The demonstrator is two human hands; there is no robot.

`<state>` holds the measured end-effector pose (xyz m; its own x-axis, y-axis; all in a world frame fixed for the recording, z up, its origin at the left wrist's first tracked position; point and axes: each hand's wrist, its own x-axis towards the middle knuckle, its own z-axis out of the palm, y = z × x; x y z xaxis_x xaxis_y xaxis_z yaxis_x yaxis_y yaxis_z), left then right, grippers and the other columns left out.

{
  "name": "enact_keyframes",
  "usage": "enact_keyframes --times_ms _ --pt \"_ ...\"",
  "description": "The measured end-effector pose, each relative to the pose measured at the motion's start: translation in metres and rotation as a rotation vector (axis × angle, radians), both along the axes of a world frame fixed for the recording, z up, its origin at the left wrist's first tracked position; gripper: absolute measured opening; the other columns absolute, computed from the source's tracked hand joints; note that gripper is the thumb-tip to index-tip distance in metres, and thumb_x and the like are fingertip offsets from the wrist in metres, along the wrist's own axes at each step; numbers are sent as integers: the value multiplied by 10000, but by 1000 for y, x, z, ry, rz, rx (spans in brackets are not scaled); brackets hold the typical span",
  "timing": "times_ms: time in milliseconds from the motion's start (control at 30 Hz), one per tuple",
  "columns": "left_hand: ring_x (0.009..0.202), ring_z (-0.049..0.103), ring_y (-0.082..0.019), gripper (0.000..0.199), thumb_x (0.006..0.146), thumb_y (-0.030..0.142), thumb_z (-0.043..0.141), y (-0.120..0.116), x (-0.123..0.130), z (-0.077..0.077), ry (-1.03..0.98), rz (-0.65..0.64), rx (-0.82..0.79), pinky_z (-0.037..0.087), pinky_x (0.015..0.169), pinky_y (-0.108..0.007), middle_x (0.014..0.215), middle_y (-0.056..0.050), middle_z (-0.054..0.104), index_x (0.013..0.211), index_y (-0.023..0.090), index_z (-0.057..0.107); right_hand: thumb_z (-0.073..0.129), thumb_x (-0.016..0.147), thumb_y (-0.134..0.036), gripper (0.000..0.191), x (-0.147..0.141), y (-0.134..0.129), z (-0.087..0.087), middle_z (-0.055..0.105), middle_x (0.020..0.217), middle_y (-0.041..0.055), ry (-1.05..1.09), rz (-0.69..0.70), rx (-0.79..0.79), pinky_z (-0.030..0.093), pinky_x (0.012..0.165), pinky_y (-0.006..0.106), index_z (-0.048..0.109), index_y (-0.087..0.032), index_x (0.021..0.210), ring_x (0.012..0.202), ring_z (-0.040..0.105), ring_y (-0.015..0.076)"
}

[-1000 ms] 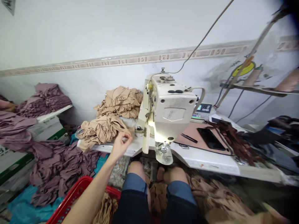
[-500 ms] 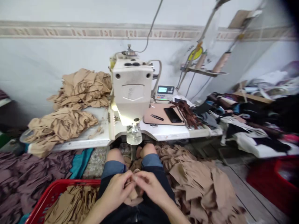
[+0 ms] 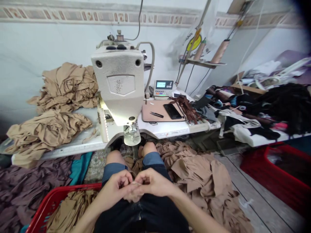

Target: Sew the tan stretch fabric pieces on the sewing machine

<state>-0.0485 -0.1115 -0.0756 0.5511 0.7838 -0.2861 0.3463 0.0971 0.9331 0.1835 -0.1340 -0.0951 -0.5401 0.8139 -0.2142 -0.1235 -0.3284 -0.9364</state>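
Observation:
Both hands meet over my lap, pinching a small piece of tan fabric (image 3: pixel 133 196). My left hand (image 3: pixel 119 187) has its thumb and fingers closed on the fabric's left side. Opposite it, my right hand (image 3: pixel 153 183) grips the fabric between thumb and bent fingers, the fingertips of both hands nearly touching. Most of the cloth is bunched beneath the fingers, so its shape is hidden. Straight ahead, past my knees, stands a white sewing machine (image 3: pixel 119 84) with its lamp lit over the needle area.
Tan fabric heaps (image 3: pixel 48 129) lie on the table's left side. Small thread snips (image 3: pixel 156 114) and a phone (image 3: pixel 172 111) rest on a pinkish mat. A red basket (image 3: pixel 46 202) of tan pieces stands at my left; more tan cloth (image 3: pixel 204 181) covers the floor at right.
The view has shifted, so the machine and table sit further left and higher. My hands have turned slightly, and less of the tan fabric shows below them.

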Motion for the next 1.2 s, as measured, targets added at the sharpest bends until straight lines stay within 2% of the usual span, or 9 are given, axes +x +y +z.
enact_keyframes --times_ms 133,233,367,633,700,867,967,1100,1200 --pt "554 396 -94 334 896 478 806 9 -4 15 -10 -121 -89 313 541 -213 634 75 468 920 156 723 917 803 -506 387 35 8 19 704 729 -12 -8 29 22 479 649 242 774 -148 842 633 593 118" --pt "718 564 -139 301 902 415 809 9 1 21 -26 -113 21 413 620 -225 856 -1 600 1087 183 762 919 810 -489 377 48 11 26 707 730 -14 41 19 -4 491 634 240 770 -147 866 622 606 120" --pt "925 633 -186 221 979 391 725 5 14 20 -63 -224 147 454 723 -245 1110 -86 675 950 179 778 918 816 -485 369 56 18 21 732 774 -4 47 9 3 520 685 251 773 -150 871 669 649 131" --pt "621 530 -124 340 1043 401 617 15 21 37 33 -145 172 389 609 -220 683 10 603 820 154 685 854 891 -516 474 48 39 28 778 1232 101 -161 -146 160 556 893 323 782 -217 1252 1100 707 240" --pt "588 500 -113 318 1036 393 630 20 21 45 85 -181 207 362 582 -211 648 27 588 825 159 678 879 864 -508 503 34 40 31 786 1129 71 -74 -11 142 551 837 308 767 -218 1260 992 712 217" --pt "634 450 -115 273 986 392 695 33 8 58 136 -198 252 326 575 -209 686 38 550 850 156 712 947 768 -500 378 23 45 36 583 664 -50 -164 124 217 373 556 233 776 -166 810 601 484 108" --pt "643 438 -118 262 980 382 698 34 -1 59 131 -170 245 336 586 -210 681 42 524 852 155 727 903 820 -516 373 29 48 46 621 691 -23 -231 147 269 387 559 239 768 -170 779 612 514 122" --pt "645 488 -126 229 986 347 685 30 0 56 93 -196 249 380 612 -217 703 21 604 870 159 743 976 732 -469 536 22 47 49 722 1088 49 -280 74 416 473 652 245 798 -212 1167 815 624 173" --pt "681 548 -139 254 1021 350 640 28 4 53 68 -230 266 414 659 -231 757 -8 670 917 158 770 898 818 -521 387 15 44 39 685 845 -6 -240 177 358 438 617 242 821 -188 998 698 561 145"
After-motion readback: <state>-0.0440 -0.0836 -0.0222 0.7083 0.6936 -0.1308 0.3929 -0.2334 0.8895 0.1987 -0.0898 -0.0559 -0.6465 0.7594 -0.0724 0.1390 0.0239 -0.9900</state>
